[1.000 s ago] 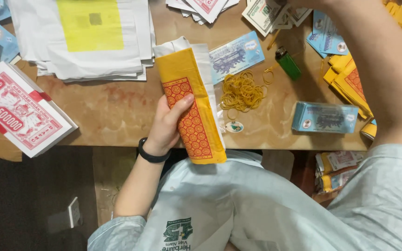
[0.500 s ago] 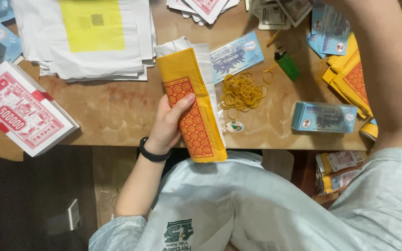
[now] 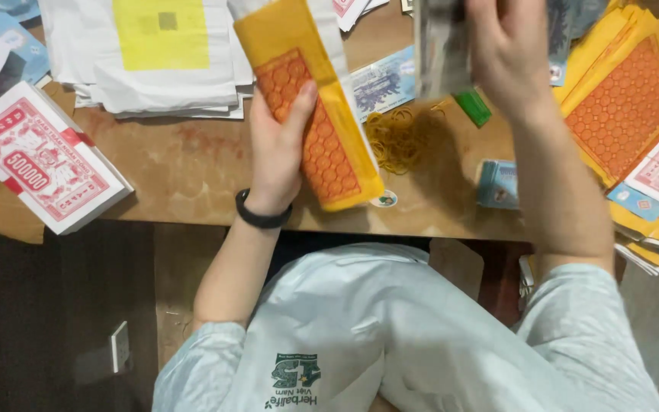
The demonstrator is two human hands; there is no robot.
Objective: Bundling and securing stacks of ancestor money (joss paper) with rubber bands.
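Observation:
My left hand point(image 3: 278, 149) grips a long yellow paper bundle with an orange honeycomb print point(image 3: 310, 114), held tilted above the wooden table's front edge point(image 3: 192, 183). A black band sits on that wrist. My right hand point(image 3: 509, 53) is raised over the table at the upper right and holds a blurred stack of grey-green paper notes point(image 3: 440, 46). A heap of yellow rubber bands point(image 3: 394, 137) lies on the table between the two hands.
A stack of red-and-white printed paper point(image 3: 43, 160) lies at the left. White sheets with a yellow one on top point(image 3: 158, 46) sit at the back. A green lighter point(image 3: 472, 107), a small blue bundle point(image 3: 497, 183) and yellow-orange sheets point(image 3: 627, 99) lie at the right.
My right hand has come back from the far right with a stack of notes and now hovers near the yellow bundle. The left hand keeps its grip on the bundle.

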